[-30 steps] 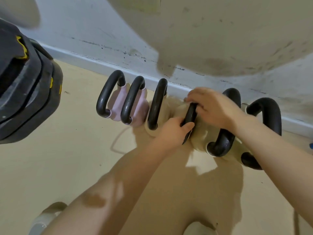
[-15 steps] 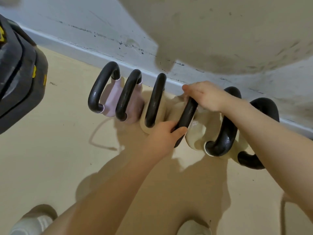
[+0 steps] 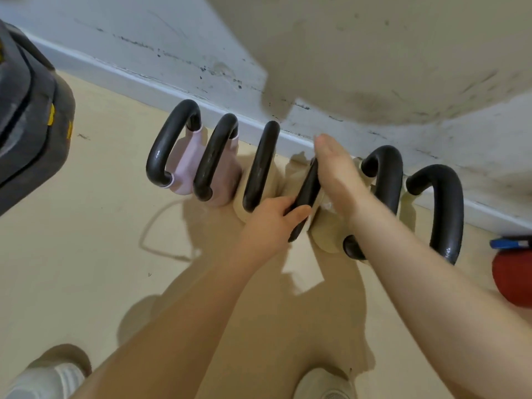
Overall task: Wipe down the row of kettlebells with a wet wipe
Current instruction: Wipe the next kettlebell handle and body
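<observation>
Row of kettlebells [image 3: 302, 180]: six, black handles, standing on a tan floor [image 3: 100, 254] against the white baseboard [image 3: 138, 79], bodies touching or just beside one another.

Fourth kettlebell handle [image 3: 306, 194]: cream body below. Left hand [image 3: 273, 223] grasps its near end, thumb and fingers [image 3: 299, 211] wrapped round the bar. Right hand [image 3: 336, 174] lies along the handle's right flank, fingertips [image 3: 321, 142] reaching toward the baseboard; whether its fingers are curled on anything cannot be told, the hand being blurred.

Wet wipe [image 3: 326, 204]: a small pale, shiny patch under the right palm, against the cream body; not sharp enough to be sure of.

Left of the left fingers: third handle [image 3: 260, 165], just beside; then two pink-bodied kettlebells [image 3: 187, 165]. Open floor beyond them up to a dark stack of weight plates [image 3: 28, 119] at the frame's left edge.

Right of the right fingers: fifth handle [image 3: 387, 180], partly behind the forearm, narrow gap only; sixth handle [image 3: 443, 208]; then a red object [image 3: 512, 280] and a blue item [image 3: 509, 242] at the right edge.

Beyond the fingertips: baseboard and scuffed wall [image 3: 201, 33], little room.

Near side: bare floor, two shoes [image 3: 322, 384] at the bottom edge.
</observation>
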